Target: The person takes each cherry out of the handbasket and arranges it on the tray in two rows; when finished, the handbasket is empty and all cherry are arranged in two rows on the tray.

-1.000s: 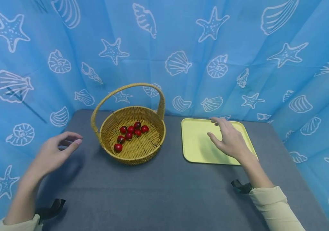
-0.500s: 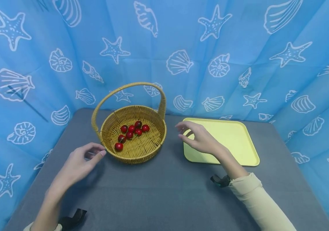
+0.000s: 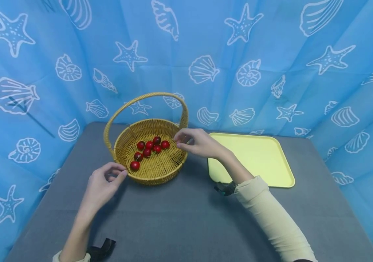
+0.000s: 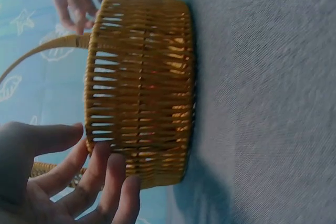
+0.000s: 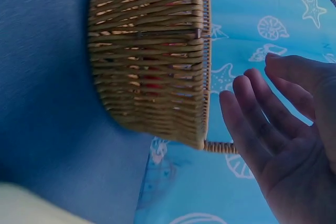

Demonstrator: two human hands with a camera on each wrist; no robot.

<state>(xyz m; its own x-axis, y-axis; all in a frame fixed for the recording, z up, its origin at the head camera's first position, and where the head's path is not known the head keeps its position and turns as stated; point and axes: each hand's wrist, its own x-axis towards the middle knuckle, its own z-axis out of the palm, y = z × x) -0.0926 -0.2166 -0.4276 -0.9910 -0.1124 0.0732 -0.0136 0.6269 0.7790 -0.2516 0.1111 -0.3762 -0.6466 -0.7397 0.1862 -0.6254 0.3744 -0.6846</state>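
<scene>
Gently does it: steady on the left, soft on the right

The basket (image 3: 160,168) stands upright on the table (image 3: 186,225), the cherries (image 3: 146,152) loosely clustered on its floor and trailing toward its near left side. There, at the rim (image 3: 155,178), the left hand (image 3: 103,185) appears to pinch lightly between thumb and fingertips. The right hand (image 3: 201,143) grasps nothing; its relaxed fingers hang over the basket's right side, apart from it, near one foot of the handle (image 3: 153,94).

Steadying seems the left hand's best use: enough pressure to prevent sliding, without tipping. For the right, an approach from above, missing the handle, would disturb the cherries least. Thumb and two fingers should suit something that round; squeezing hard could send it rolling. The tray (image 3: 258,156) lies right of the basket.
</scene>
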